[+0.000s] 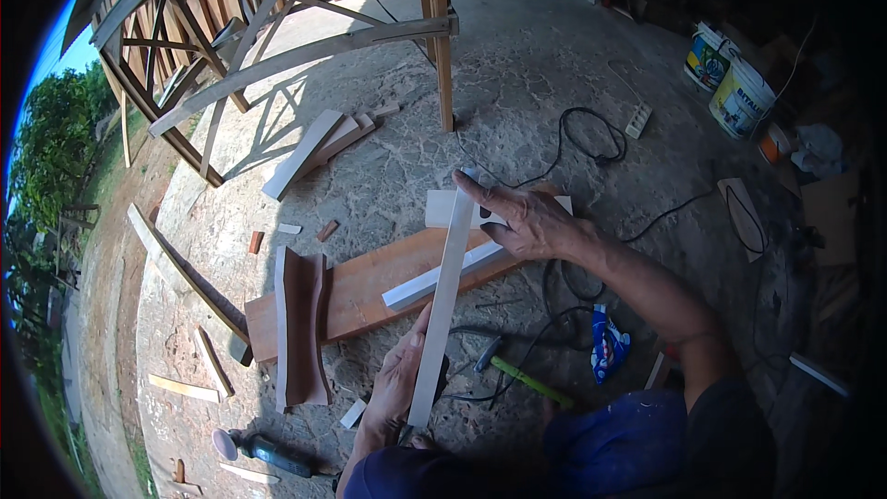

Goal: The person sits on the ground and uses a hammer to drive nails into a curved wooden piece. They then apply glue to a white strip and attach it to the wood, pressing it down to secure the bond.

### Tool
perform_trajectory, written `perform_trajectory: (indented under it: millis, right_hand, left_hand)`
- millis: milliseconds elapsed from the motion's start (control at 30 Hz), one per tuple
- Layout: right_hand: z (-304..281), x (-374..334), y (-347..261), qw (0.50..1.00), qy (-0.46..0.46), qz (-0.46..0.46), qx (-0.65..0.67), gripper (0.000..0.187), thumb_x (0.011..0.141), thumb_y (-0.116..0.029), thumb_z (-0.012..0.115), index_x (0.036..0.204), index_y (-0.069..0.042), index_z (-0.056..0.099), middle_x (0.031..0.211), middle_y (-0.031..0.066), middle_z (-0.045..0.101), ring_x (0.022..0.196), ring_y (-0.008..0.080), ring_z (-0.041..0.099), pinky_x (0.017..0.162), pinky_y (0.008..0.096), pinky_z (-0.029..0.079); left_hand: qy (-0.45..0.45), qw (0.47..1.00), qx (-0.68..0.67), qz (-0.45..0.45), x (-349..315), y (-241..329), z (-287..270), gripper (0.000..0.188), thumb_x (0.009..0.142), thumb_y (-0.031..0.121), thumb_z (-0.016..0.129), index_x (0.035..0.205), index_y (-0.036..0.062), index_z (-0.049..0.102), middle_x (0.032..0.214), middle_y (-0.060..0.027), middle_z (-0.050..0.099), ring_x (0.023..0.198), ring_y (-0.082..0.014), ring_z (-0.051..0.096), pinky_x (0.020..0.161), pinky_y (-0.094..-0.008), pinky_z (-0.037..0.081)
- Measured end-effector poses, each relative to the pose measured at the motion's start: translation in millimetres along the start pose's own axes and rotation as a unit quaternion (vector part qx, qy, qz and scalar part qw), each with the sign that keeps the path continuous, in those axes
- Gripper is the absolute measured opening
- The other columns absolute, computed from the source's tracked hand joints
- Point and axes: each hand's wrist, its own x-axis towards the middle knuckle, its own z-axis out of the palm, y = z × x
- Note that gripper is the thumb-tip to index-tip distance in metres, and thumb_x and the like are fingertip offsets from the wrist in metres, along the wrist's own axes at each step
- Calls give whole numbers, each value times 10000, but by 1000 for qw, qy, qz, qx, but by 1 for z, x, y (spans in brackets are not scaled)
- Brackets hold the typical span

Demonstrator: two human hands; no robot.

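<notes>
A long pale wooden strip [442, 314] is held slanting in front of me, its near end close to my lap. My left hand [395, 379] is closed on its lower part from the left side, fingers partly hidden behind it. At the far end my right hand [531, 220] grips the strip, one digit stretched along the top. Beneath lies a wide reddish-brown board [370, 277] on the ground, with a second pale strip [416, 288] resting along it. A pale wood block [443, 208] shows behind my right hand. Across the board's left part lies a curved brown wooden piece [300, 333].
A hammer [527, 379] with a green handle and a blue packet [608, 346] lie near my knees. A power tool with a round disc [268, 453] lies at lower left. Black cables [591, 134] run across the concrete. Buckets [742, 97] stand far right, a wooden frame [305, 60] far left.
</notes>
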Motion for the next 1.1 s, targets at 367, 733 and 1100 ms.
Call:
perform_trajectory:
  millis: [367,733,1100]
  right_hand:
    - [-38,9,-22,997,-49,59,-32,545,891,-104,603,1428,-197,600,1013,125,759,807,278,743,740,377,597]
    - [-47,5,6,987,-54,141,-53,692,907,-101,554,1573,-222,410,1200,187,722,856,254,741,802,416,589]
    - [8,-13,18,991,9,24,135,783,902,-15,501,1618,-273,318,1257,137,712,732,138,636,753,316,555]
  left_hand:
    - [48,982,143,110,7,-10,-10,560,1119,337,421,1590,45,343,1374,-61,599,1177,-110,566,1024,-272,441]
    - [14,990,121,73,6,-17,-18,563,1110,341,447,1590,63,351,1157,-25,638,967,-86,586,829,-235,473]
    - [20,998,60,24,7,-15,-8,565,1102,344,478,1588,79,363,876,53,583,669,-33,494,590,-193,425]
